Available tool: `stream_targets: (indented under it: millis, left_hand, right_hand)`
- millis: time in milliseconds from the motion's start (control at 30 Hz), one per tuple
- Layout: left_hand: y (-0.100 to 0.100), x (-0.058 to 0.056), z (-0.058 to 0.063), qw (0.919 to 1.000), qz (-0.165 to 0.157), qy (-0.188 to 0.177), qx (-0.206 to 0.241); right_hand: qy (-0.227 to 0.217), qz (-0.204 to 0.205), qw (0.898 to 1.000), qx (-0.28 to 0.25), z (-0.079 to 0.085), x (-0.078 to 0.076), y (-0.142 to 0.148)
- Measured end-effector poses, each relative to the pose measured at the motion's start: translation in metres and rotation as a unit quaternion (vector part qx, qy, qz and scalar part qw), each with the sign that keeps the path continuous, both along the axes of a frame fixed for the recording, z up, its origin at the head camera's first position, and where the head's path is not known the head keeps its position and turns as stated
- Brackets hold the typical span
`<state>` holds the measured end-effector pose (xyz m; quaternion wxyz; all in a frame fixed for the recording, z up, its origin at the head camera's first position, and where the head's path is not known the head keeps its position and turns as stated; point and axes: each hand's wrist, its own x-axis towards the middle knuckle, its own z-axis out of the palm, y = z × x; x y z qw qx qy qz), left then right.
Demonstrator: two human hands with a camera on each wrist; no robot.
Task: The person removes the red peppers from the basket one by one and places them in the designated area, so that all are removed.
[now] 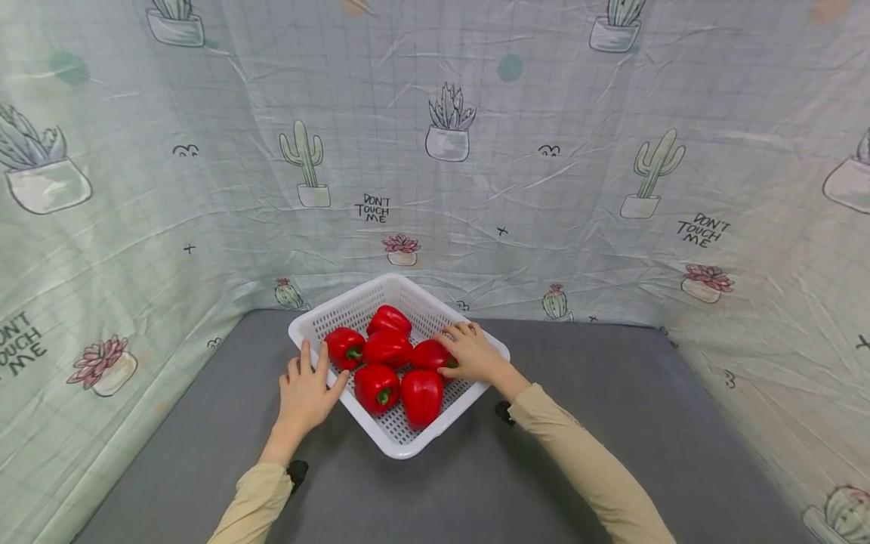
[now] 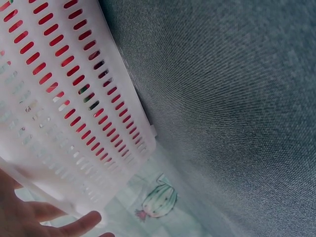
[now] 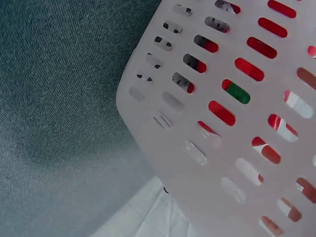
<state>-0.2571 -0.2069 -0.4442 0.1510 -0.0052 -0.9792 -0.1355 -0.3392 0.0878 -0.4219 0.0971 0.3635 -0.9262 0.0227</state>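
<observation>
A white slotted plastic basket [image 1: 399, 447] holds several glossy red bell peppers, some with green stems showing. At its right side my right hand [image 1: 476, 355] reaches over the rim, with thumb and fingers around the rightmost red bell pepper [image 1: 428, 352]. My left hand [image 1: 306, 393] is at the basket's left rim, fingers spread and thumb stretched toward the near-left edge. In the left wrist view, fingers [image 2: 81, 224] of that hand show beside the basket wall [image 2: 54, 106]. Through the slots in the right wrist view, red skin and a green stem [image 3: 237, 93] appear.
The basket stands cornerwise on a dark grey table [image 1: 448, 491]. A pale curtain [image 1: 381, 151] printed with potted cacti hangs behind and along both sides, close to the basket's far corner. Dark bands [image 1: 297, 474] sit at both wrists.
</observation>
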Motion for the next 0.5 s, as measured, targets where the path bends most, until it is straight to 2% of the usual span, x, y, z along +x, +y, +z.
stream_targets:
  millis: [133,500]
  left_hand:
    - [0.0002,-0.0008,-0.0003,1.0,0.0,0.001,0.004]
    - [0.0,-0.0001,-0.0023,1.0,0.0,0.006,0.006]
  right_hand:
    - [0.026,0.009,0.999,0.022,-0.0013,-0.0029,-0.0002]
    - [0.048,0.028,0.992,0.112,-0.0071,-0.0074,-0.0057]
